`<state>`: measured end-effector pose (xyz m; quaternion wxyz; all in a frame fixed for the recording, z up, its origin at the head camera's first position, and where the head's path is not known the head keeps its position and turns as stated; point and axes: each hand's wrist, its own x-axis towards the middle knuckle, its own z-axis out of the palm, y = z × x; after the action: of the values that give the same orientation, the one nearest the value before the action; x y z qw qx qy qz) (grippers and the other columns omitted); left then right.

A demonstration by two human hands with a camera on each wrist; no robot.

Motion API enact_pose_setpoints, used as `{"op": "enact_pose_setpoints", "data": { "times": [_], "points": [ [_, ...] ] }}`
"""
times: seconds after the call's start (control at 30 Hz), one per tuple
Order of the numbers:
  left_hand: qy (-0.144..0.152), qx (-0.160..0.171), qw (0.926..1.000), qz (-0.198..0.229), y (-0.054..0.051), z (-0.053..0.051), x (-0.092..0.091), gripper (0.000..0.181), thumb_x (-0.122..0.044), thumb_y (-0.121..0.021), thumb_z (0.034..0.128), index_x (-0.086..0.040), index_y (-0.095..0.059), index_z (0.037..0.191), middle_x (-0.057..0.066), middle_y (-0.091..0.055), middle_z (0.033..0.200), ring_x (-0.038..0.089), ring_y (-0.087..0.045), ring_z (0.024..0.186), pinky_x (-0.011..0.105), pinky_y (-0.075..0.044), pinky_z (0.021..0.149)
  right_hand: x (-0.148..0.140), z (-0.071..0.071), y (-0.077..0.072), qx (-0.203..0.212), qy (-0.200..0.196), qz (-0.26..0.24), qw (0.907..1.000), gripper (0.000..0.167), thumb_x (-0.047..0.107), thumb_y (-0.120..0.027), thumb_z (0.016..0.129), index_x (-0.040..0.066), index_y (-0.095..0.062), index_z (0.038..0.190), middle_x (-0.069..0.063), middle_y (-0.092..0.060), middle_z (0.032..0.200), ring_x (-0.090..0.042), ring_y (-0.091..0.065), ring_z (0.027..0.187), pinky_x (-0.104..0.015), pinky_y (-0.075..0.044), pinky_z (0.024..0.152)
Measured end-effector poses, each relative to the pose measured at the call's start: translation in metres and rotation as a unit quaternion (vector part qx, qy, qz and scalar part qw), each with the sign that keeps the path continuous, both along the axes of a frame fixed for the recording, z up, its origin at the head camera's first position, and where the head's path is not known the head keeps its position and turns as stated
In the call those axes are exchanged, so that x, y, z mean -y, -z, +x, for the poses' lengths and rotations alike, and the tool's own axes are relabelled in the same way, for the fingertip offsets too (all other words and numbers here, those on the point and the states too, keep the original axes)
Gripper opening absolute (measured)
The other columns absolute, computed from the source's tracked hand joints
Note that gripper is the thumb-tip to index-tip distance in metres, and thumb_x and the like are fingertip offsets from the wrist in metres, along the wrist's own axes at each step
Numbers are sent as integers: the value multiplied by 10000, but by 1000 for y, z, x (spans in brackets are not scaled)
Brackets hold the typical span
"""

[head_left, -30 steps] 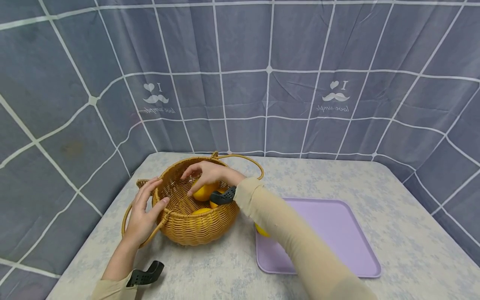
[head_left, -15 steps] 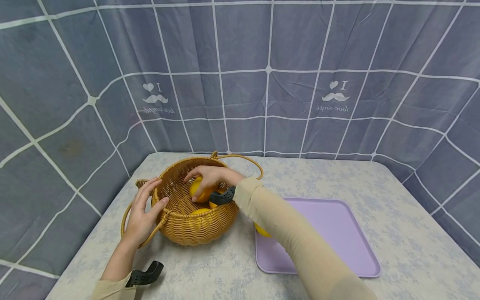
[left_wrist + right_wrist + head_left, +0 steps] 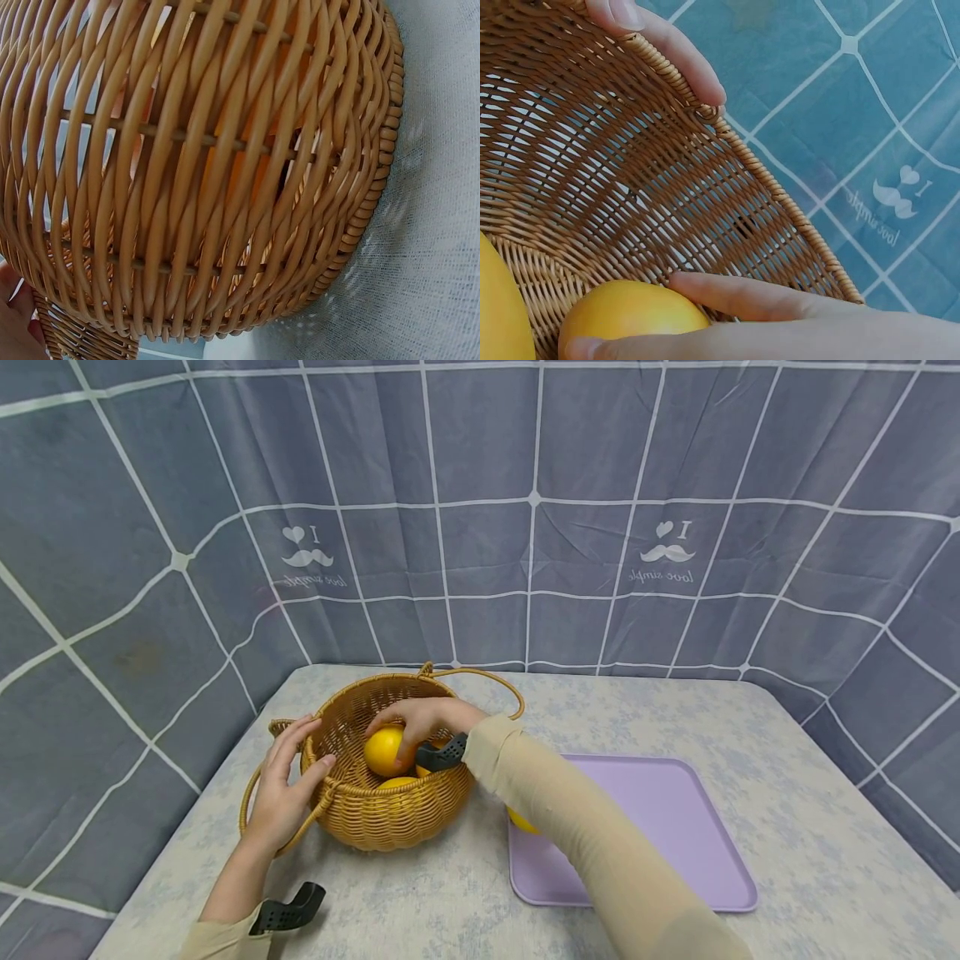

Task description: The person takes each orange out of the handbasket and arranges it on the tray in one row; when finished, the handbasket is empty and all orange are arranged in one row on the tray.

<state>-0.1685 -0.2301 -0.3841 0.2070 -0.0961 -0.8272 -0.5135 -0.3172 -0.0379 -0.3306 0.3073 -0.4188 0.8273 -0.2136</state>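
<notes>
A woven wicker basket (image 3: 390, 817) stands on the left of the table with several yellow-orange round fruits in it. My right hand (image 3: 426, 720) reaches inside over the right rim. Its thumb and fingers lie on either side of one orange (image 3: 384, 750); in the right wrist view, this orange (image 3: 634, 309) sits between thumb and fingers. My left hand (image 3: 283, 793) holds the basket's left rim, thumb over the inner side and fingers outside. Another fruit (image 3: 397, 782) lies low near the front wall. A third (image 3: 424, 770) is mostly hidden by the right wrist band.
Right of the basket lies a lilac tray (image 3: 675, 827). A yellow fruit (image 3: 521, 822) on its left edge is partly covered by my right sleeve. One basket handle (image 3: 504, 677) sticks out to the back right. A grey-blue checked curtain (image 3: 480, 552) surrounds the table.
The orange at my right hand has shifted left and slightly nearer inside the basket, and the right fingers have lowered around it. My left hand stays on the rim.
</notes>
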Motion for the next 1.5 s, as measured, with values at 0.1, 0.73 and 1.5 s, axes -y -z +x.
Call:
{"op": "enact_pose_setpoints", "data": {
  "times": [0.1, 0.73, 1.5],
  "points": [
    [-17, 4, 10000, -13, 0, -1, 0, 540, -127, -585, 926, -52, -386, 1423, 96, -225, 1507, 326, -84, 1395, 679, -78, 1017, 0, 0, 0, 114, 1, 37, 9999, 668, 110, -795, 734, 211, -529, 1338, 3, -426, 1377, -140, -431, 1134, -258, -417, 864],
    [-12, -52, 10000, 29, 1, 0, 0, 532, -116, -584, 924, -46, -397, 1416, 99, -244, 1496, 328, -114, 1386, 676, -91, 1017, -1, 1, 2, 574, -9, 280, 9980, 746, 188, -772, 780, 205, -400, 1427, -51, -400, 1366, -159, -452, 1121, -265, -443, 849],
    [-11, -22, 10000, -2, 0, 1, -1, 524, -124, -577, 931, -54, -395, 1418, 86, -233, 1501, 333, -120, 1381, 677, -92, 1016, 1, -3, 1, 401, -360, -590, 9968, 728, 162, -824, 716, 201, -482, 1357, -29, -435, 1317, -132, -465, 1112, -252, -452, 856]
  ]
}}
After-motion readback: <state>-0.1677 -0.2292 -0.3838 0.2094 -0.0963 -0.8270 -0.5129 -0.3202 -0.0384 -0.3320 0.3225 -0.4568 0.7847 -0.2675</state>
